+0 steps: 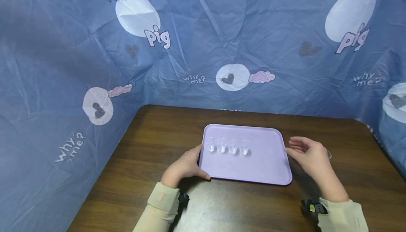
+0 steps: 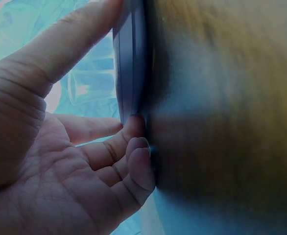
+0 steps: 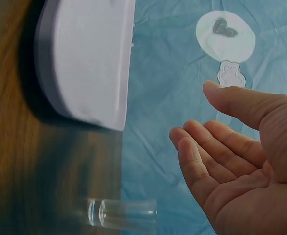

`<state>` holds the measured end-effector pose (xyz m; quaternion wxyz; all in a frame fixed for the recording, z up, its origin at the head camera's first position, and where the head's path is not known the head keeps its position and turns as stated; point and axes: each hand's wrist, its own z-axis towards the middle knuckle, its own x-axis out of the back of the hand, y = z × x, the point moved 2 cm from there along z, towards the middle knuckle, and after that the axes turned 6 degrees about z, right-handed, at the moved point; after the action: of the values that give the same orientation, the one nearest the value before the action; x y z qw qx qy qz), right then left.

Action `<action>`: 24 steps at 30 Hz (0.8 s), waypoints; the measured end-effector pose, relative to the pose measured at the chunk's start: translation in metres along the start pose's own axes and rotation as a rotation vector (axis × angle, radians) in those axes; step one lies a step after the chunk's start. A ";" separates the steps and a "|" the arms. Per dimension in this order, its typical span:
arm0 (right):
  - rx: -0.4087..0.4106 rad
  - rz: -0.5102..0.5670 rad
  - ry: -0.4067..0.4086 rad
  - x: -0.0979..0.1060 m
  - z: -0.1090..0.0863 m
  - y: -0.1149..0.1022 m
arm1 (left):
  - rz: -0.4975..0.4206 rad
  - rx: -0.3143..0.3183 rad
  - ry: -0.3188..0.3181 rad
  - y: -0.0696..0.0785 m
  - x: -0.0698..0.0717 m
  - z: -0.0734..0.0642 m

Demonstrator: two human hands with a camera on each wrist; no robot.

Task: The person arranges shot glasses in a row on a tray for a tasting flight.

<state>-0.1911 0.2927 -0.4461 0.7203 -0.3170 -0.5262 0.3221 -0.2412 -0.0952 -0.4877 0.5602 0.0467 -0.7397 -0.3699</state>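
Note:
A lilac tray lies on the wooden table, with a row of several small clear glasses upright on its left half. My left hand grips the tray's near left corner, thumb at the front edge and fingers along the left side. The left wrist view shows those fingers curled against the tray's rim. Just off the tray's right edge hovers my right hand, fingers loosely bent and holding nothing. Another clear glass stands on the table beside that hand; in the head view the hand mostly hides it.
The brown wooden table extends around the tray on all sides. A blue printed cloth hangs behind the table and along its left side. Dark straps sit at both wrists, below beige sleeves.

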 end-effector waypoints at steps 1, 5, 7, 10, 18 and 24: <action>-0.001 -0.011 0.006 0.002 0.000 0.001 | -0.001 0.003 -0.002 0.000 0.000 0.000; -0.007 -0.022 0.023 0.010 -0.001 0.004 | -0.004 0.002 -0.001 0.000 0.000 0.000; -0.010 -0.021 0.034 0.015 -0.002 0.005 | -0.002 0.004 -0.004 0.000 0.000 0.000; -0.006 -0.021 0.050 0.019 -0.002 0.008 | 0.000 -0.001 -0.002 0.000 0.000 0.000; -0.003 -0.001 0.070 0.023 -0.002 0.012 | -0.009 -0.006 0.005 -0.003 -0.002 0.002; -0.015 -0.028 0.099 0.031 -0.006 0.014 | -0.008 -0.016 0.005 -0.004 -0.002 0.003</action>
<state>-0.1799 0.3253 -0.4415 0.7477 -0.3303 -0.4966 0.2920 -0.2445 -0.0952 -0.4920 0.5610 0.0462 -0.7349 -0.3782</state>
